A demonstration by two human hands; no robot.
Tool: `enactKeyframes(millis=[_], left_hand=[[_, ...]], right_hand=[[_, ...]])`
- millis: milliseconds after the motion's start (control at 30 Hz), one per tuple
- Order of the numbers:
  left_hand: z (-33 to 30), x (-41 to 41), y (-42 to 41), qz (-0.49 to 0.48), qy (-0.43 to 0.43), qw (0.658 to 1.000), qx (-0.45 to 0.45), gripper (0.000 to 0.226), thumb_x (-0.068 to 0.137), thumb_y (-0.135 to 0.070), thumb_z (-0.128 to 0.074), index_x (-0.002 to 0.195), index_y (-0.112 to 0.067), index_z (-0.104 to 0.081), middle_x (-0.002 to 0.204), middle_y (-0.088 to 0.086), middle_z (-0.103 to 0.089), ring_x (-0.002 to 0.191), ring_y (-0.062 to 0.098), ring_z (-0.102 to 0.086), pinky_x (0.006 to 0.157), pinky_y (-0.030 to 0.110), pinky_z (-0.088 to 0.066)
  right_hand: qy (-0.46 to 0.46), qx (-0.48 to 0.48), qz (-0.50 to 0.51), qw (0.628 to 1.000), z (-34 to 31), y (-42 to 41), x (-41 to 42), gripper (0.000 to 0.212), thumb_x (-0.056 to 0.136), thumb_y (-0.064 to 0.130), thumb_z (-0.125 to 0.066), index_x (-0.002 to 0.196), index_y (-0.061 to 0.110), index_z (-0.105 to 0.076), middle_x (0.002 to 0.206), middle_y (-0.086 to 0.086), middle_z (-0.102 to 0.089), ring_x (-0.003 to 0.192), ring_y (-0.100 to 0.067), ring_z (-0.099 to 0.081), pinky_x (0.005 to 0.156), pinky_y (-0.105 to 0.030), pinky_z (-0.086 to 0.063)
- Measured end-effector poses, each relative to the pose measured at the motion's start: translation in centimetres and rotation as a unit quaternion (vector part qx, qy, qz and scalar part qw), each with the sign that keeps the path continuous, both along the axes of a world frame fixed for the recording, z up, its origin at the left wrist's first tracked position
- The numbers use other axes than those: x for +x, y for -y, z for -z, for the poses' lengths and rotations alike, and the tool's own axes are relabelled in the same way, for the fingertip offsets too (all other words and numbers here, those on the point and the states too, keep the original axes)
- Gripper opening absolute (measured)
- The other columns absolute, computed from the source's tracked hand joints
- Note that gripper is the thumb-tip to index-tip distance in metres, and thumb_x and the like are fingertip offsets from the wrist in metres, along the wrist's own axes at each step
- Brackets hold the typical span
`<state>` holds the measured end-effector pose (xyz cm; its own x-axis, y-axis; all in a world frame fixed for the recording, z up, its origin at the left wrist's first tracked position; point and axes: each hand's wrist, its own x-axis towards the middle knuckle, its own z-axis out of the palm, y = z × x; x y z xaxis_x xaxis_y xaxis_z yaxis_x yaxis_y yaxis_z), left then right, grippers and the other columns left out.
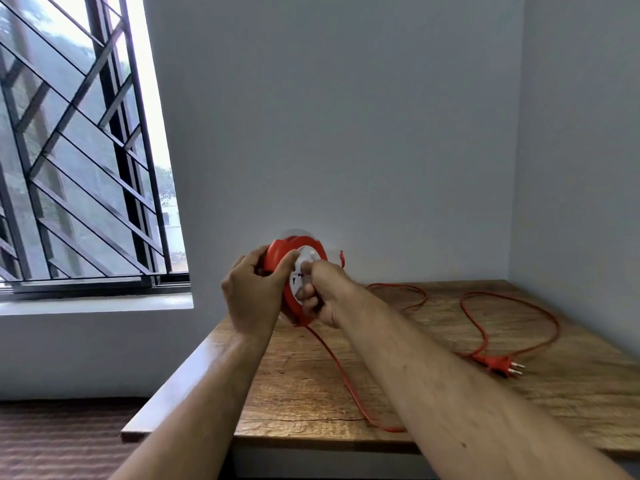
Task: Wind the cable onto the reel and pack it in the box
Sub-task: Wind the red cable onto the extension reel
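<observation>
Above the wooden tabletop (433, 393), both hands hold a red cable reel (296, 282) in the air.

Left hand (254, 296) clasps the reel's rim; right hand (323, 292) pinches at its white face. Orange cable (341, 368) trails down and loops across the tabletop, ending at the plug (498, 364) on the right.

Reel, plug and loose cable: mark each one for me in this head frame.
reel (277, 252), head view, on the orange rim beside the left hand.
plug (495, 362), head view, on the orange plug body lying on the table.
loose cable (483, 329), head view, on the loop lying on the table.
</observation>
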<state>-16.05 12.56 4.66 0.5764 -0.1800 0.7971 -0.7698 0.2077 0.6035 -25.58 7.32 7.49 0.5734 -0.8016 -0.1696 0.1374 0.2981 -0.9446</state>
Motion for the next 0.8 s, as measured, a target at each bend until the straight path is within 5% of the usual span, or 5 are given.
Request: enactKeyframes(millis=[133,267,433,600,800], left_hand=[[-0.8,0.6,-0.2,0.025,-0.072,0.996,0.050,0.035,0.091,-0.045,-0.070,0.103,-0.014,-0.081,0.078,-0.008,-0.072,0.076,0.014,-0.072,0.063,0.020,-0.051],[-0.8,2.1,-0.2,0.078,-0.131,0.987,0.057,0.032,0.090,-0.047,-0.071,0.097,-0.018,-0.082,0.072,-0.009,-0.073,0.078,0.018,-0.075,0.076,0.036,-0.063],[-1.5,4.2,-0.8,0.143,-0.108,0.974,0.137,0.021,0.089,-0.046,-0.073,0.084,-0.027,-0.080,0.073,0.002,-0.078,0.074,0.023,-0.077,0.083,0.047,-0.063],[-3.3,4.8,-1.3,0.196,-0.047,0.942,0.267,0.020,0.090,-0.045,-0.070,0.077,-0.032,-0.077,0.071,-0.003,-0.079,0.064,0.011,-0.077,0.077,0.040,-0.064],[-3.1,4.3,-0.6,0.207,-0.025,0.940,0.271,0.014,0.090,-0.042,-0.072,0.082,-0.032,-0.078,0.076,-0.002,-0.080,0.067,0.012,-0.077,0.073,0.035,-0.064]], right_hand=[[-0.122,-0.229,0.049,0.965,1.2,0.0,-1.9,0.026,0.088,0.009,-0.059,0.114,0.008,-0.059,0.074,-0.009,-0.071,0.051,-0.018,-0.063,0.046,-0.029,-0.054],[-0.293,-0.665,0.168,0.666,2.0,1.3,-3.8,0.036,0.087,0.028,-0.060,0.122,0.022,-0.060,0.111,-0.005,-0.064,0.083,-0.025,-0.065,0.072,-0.036,-0.054],[-0.376,-0.837,-0.008,0.398,1.7,3.4,-5.8,0.063,0.091,0.010,-0.059,0.138,0.046,-0.037,0.147,-0.001,-0.034,0.072,-0.018,-0.054,0.055,-0.030,-0.042],[-0.372,-0.880,-0.062,0.288,1.0,3.9,-5.7,0.072,0.093,0.025,-0.064,0.146,0.052,-0.024,0.160,-0.004,-0.021,0.085,-0.024,-0.063,0.062,-0.031,-0.053],[-0.347,-0.912,-0.048,0.212,1.9,4.9,-3.9,0.072,0.084,0.038,-0.073,0.144,0.038,-0.034,0.131,-0.018,-0.054,0.077,-0.031,-0.068,0.057,-0.037,-0.058]])
